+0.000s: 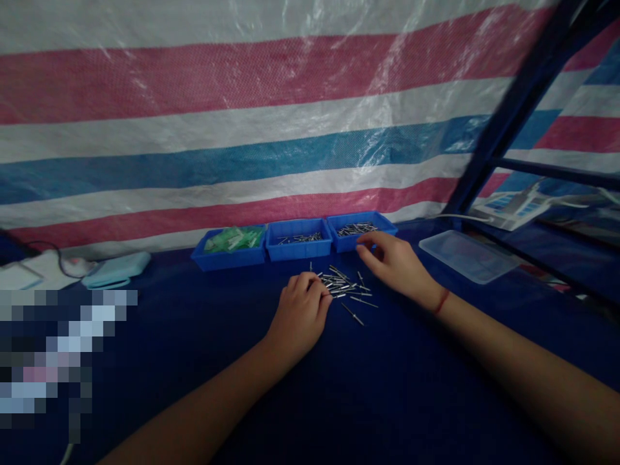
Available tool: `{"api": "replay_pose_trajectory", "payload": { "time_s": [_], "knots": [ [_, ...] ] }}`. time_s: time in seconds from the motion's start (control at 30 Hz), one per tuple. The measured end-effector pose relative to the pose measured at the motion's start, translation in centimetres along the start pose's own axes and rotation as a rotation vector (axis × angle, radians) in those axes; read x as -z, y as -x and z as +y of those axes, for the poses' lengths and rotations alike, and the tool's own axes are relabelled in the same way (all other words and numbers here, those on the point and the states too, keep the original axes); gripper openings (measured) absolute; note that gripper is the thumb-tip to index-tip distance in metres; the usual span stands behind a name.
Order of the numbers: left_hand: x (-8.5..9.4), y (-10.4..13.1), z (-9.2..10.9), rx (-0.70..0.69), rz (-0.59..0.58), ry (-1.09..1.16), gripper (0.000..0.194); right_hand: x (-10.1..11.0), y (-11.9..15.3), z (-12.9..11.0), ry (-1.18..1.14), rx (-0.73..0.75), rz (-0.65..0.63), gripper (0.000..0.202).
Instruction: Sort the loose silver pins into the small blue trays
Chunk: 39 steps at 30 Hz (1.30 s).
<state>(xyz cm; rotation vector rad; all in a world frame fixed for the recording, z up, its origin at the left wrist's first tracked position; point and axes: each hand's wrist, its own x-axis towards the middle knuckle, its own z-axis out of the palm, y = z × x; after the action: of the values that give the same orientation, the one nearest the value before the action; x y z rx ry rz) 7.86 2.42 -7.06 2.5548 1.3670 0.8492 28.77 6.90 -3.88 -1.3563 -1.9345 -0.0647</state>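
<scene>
A loose pile of silver blind rivets (341,283) lies on the dark blue table top. At the pile's left edge rests my left hand (303,300), its fingers curled in and touching the rivets; what is between the fingertips is hidden. My right hand (397,263) hovers to the right of the pile, just in front of the right blue bin (346,243). Its thumb and forefinger come together in a pinch, and anything between them is too small to make out. More rivets (357,229) lie in that bin.
The middle blue bin (298,252) holds some rivets, and the left one (230,260) holds green plastic bags (235,239). A clear plastic lid (467,255) lies at right near a dark metal frame (504,110). A light-blue case (117,268) sits at left. Striped sheeting (242,155) hangs behind.
</scene>
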Motion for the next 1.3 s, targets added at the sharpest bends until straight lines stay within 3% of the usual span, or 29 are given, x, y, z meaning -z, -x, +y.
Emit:
{"api": "replay_pose_trajectory", "payload": {
  "time_s": [0.2,0.27,0.5,0.63,0.83,1.3],
  "knots": [
    [0.5,-0.4,-0.1,0.092,0.099,0.089,0.012,0.1,1.4,-3.3,-0.274,0.214,-0.361,0.018],
    [0.7,-0.4,-0.2,0.116,0.128,0.164,0.012,0.0,1.8,-4.4,-0.318,0.221,-0.399,0.02],
    [1.1,-0.3,0.1,0.082,0.257,0.385,0.006,-0.1,2.3,-5.3,-0.297,0.214,-0.403,0.021],
    [1.1,-0.1,0.2,0.047,0.33,0.489,0.027,-0.1,2.5,-5.8,-0.452,0.176,-0.394,0.023],
    [1.3,-0.2,0.2,0.008,0.289,0.462,0.007,-0.8,3.0,-6.2,-0.548,0.141,-0.361,0.025],
    [1.5,-0.4,0.4,-0.012,0.279,0.483,0.009,-1.0,3.0,-5.9,-0.569,0.119,-0.322,0.016]
  ]
}}
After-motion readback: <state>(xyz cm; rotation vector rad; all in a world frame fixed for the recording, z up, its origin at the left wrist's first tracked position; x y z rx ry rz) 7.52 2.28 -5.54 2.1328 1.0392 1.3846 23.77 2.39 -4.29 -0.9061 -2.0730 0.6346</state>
